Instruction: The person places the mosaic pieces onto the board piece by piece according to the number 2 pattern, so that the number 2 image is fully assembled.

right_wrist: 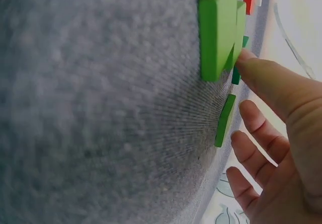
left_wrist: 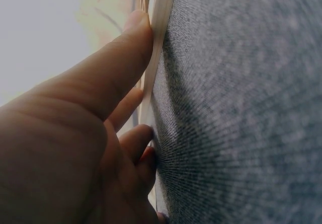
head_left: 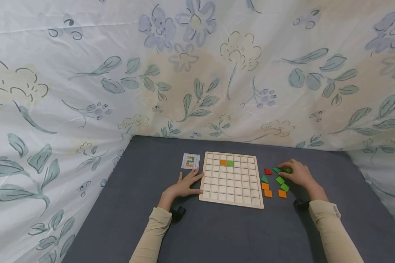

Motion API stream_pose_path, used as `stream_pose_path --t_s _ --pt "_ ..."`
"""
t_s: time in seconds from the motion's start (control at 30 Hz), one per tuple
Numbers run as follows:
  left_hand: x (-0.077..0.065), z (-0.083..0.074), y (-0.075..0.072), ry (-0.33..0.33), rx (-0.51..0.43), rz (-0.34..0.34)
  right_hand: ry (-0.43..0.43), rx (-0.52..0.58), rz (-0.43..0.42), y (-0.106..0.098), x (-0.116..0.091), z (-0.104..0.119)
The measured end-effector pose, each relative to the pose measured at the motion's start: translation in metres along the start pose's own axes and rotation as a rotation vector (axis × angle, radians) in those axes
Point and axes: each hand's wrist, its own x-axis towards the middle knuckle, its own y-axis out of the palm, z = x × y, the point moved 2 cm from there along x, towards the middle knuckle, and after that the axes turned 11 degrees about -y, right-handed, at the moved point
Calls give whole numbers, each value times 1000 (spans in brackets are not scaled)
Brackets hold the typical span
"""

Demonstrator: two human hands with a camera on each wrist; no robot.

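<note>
A square wooden grid board [head_left: 230, 187] lies on the dark table, holding one orange tile [head_left: 223, 163] and one light green tile [head_left: 230, 163] side by side in an upper row. My left hand [head_left: 183, 185] rests at the board's left edge, fingers spread, with the thumb against the rim in the left wrist view. Over the loose pieces right of the board is my right hand [head_left: 297, 174]. Its fingertips are close over a green tile [right_wrist: 225, 121], which lies on the cloth in the right wrist view. Near the thumb tip is a dark green piece [head_left: 276, 170].
Several loose pieces lie between board and right hand: a red piece [head_left: 268, 171], a dark green piece [head_left: 264, 179], light green tiles [head_left: 284, 187] and orange tiles [head_left: 282, 194]. A small pattern card [head_left: 185, 156] is left of the board. Floral fabric [head_left: 197, 102] hangs behind the table.
</note>
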Motion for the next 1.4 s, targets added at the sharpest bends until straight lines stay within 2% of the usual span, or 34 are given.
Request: stream_pose_path --t_s 0.57,1.1,1.4 --pt "1 2 1 -3 4 -1 -20 -14 2 4 8 5" --pt "1 0 0 -4 6 -1 -6 -14 -64 0 8 14" --pt "1 0 1 3 -9 0 4 -28 -105 2 14 28"
